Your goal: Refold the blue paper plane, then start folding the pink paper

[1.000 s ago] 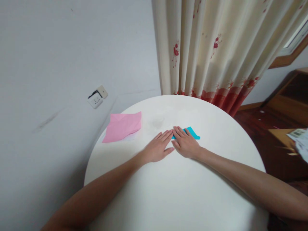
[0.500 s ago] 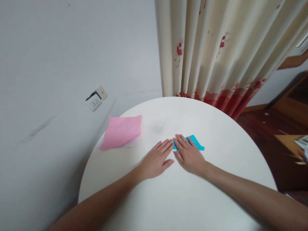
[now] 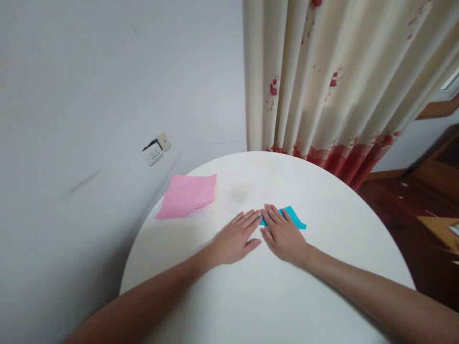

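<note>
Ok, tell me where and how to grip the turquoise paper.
Pinch the turquoise paper by its exposed right end, probably from the right: it sticks out past the right hand, which covers its middle, while the left hand crowds its left end.

Tabletop (image 3: 344, 239) lies open right of the blue paper (image 3: 294, 218); pink paper (image 3: 188, 195) obstructs left.

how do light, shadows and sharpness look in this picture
Head view: soft light, no harsh glare, a dark shadow on the wall left of the table; head view: a thin shadow along the right forearm; head view: slight softness over the blue paper, curtain folds fanning out.
</note>
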Tool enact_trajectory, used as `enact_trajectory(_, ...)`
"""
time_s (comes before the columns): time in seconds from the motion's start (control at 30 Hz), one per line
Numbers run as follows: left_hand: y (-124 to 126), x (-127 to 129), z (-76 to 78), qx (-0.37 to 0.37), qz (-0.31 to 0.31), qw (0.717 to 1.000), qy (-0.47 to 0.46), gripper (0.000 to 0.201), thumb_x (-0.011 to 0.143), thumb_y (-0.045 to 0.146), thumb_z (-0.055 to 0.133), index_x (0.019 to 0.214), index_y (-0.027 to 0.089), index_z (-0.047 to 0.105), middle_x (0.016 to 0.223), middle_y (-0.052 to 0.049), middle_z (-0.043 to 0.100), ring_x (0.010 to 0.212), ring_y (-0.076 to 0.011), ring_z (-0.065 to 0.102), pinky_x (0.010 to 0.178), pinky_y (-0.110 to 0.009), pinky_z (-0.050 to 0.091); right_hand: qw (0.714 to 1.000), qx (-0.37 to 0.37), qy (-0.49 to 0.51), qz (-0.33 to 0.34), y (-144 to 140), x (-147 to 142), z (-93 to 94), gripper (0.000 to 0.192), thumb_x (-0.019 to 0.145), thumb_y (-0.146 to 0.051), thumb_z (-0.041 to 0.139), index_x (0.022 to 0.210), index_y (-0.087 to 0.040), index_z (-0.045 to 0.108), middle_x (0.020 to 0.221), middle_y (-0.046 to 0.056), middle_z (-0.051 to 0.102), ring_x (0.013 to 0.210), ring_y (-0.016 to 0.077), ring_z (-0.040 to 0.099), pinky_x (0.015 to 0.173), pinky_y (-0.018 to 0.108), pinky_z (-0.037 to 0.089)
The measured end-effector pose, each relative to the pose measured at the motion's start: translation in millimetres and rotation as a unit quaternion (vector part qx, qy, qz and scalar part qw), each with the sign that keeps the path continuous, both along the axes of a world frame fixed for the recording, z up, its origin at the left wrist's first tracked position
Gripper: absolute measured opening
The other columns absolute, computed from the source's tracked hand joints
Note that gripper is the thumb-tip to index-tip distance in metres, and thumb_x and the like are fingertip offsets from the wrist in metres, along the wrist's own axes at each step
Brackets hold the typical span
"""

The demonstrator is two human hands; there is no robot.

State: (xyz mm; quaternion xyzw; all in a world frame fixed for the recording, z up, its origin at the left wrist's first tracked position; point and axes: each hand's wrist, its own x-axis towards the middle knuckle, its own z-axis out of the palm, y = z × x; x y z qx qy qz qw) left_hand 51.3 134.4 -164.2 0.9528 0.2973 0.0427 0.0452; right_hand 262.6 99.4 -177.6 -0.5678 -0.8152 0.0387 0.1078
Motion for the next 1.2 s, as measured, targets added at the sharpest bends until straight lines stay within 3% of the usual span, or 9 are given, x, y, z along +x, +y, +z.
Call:
enact_trajectory(0.3,-4.5,1.5,1.8,0.010,-0.006,0.999,0.034,0.078,0.102,0.061,0.027,0.159,0.015,0.001,0.165,-0.014,0.009,0.154,-0.0238,0.006,0.125,-0.045,0.011,1.000,0.001,-0.004,0.013,-0.8,1.2,2.0,0.061,0.104,-0.039,0.028,0.156,-0.009,0.029,0.163,0.013,0.020,0.152,0.0277,0.015,0.122,0.052,0.018)
enact_trajectory(0.63,-20.5,4.3,5.0,-0.019,0.023,0.998,0.060,0.077,0.101,0.061,0.025,0.159,0.013,0.008,0.165,-0.014,0.006,0.154,-0.0245,0.003,0.125,-0.045,0.008,0.999,0.016,0.005,0.037,-6.5,-3.2,-4.4,0.062,0.103,-0.039,0.025,0.156,-0.006,0.029,0.163,0.014,0.023,0.152,0.0270,0.017,0.122,0.050,0.015)
enact_trajectory(0.87,-38.6,20.2,-8.5,0.011,0.114,0.993,0.039,0.062,0.098,0.028,0.031,0.156,0.007,0.019,0.165,-0.015,0.011,0.154,-0.0245,0.006,0.125,-0.046,0.010,1.000,0.009,0.003,0.021,-22.4,-7.0,-3.7,0.062,0.102,-0.037,0.025,0.156,-0.007,0.029,0.163,0.013,0.023,0.152,0.0263,0.017,0.123,0.049,0.015)
enact_trajectory(1.0,-46.3,19.4,-14.6,0.026,0.099,0.995,0.022,0.063,0.098,0.028,0.030,0.156,0.009,0.018,0.165,-0.013,0.013,0.154,-0.0223,0.006,0.125,-0.045,0.009,1.000,0.007,-0.004,0.013,-30.1,-12.9,-3.6,0.062,0.102,-0.035,0.024,0.156,-0.005,0.027,0.163,0.013,0.022,0.152,0.0260,0.015,0.123,0.048,0.014)
enact_trajectory(1.2,-47.7,18.3,-10.5,0.009,0.105,0.994,0.021,0.062,0.101,0.034,0.024,0.156,0.006,0.018,0.165,-0.013,0.012,0.154,-0.0222,0.007,0.126,-0.045,0.010,1.000,0.007,-0.005,0.012,-30.5,-16.2,-4.6,0.062,0.102,-0.035,0.024,0.156,-0.004,0.028,0.163,0.014,0.022,0.152,0.0267,0.015,0.123,0.048,0.014)
